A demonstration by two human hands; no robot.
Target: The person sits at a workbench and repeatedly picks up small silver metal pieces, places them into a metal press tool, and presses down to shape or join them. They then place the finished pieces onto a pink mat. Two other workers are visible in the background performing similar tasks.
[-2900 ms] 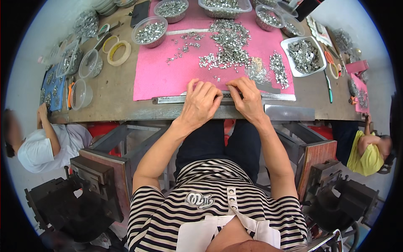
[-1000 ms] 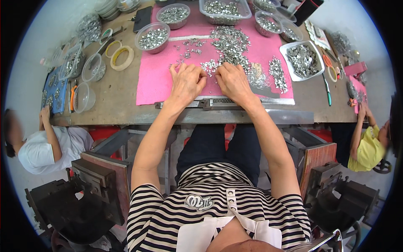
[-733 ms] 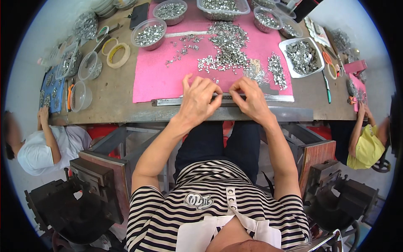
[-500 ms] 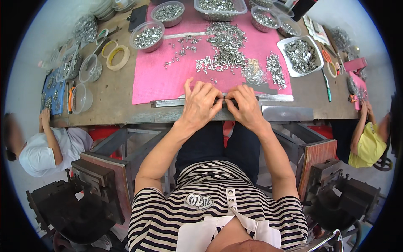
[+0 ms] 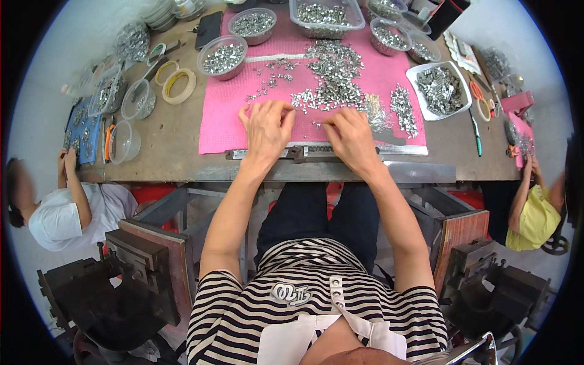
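Note:
My left hand is over the pink mat, fingers curled and thumb close to the index finger, at the near edge of a pile of small silvery metal pieces. What its fingertips hold, if anything, is too small to make out. To its right, my right hand has thumb and index finger drawn together just above the mat, beside a few loose pieces. Whether a piece is between them cannot be seen. Below both hands a long metal bar fixture with a ridged middle section lies along the table's front edge.
Tubs of metal pieces line the back, and a white tray of parts stands right. Tape rolls and a clear cup are left. A flat metal plate lies on the front edge. Co-workers sit at either side.
Both hands have left the fixture and moved forward over the mat, and farther apart. The fixture's ridged middle now shows. The whole view has shifted slightly.

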